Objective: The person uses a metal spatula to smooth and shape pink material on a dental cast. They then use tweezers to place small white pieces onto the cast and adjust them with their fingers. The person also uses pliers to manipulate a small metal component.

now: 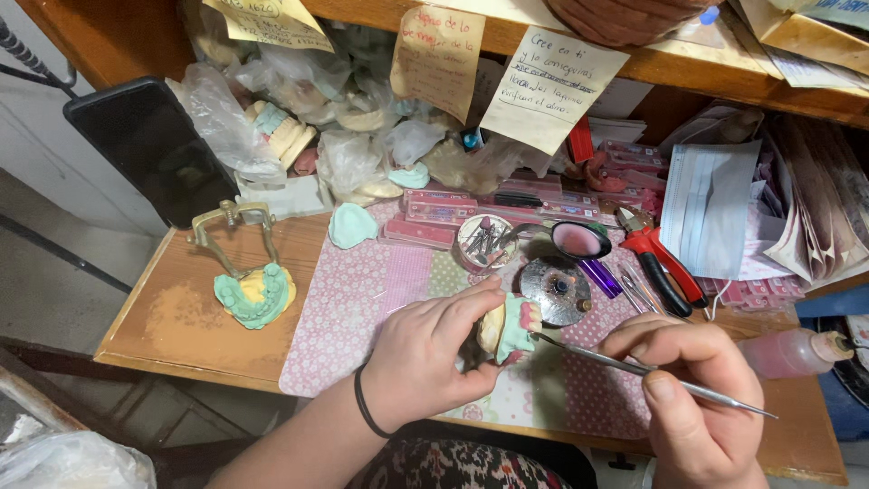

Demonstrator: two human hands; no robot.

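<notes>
We hold a dental cast over the near middle of the desk, just above the patterned mat and close to the desk's near edge. Our left hand has its fingers clamped around the cast from the left. Our right hand pinches a thin metal tool, fingers pressed together on its shaft, and the tip touches the cast's right side. Open room is small: bare mat lies to the left of our left hand, and bare wood farther left.

The cast is cream and pale green with a pink patch on top.

Just beyond it sits a round metal lid, then a small cup of burs and a spoon of pink wax. Red pliers lie far right of these, and a pink squeeze bottle lies right of our right hand. On the left stands a brass articulator with a green cast, well apart. Bags and boxes crowd the far edge under the shelf.
</notes>
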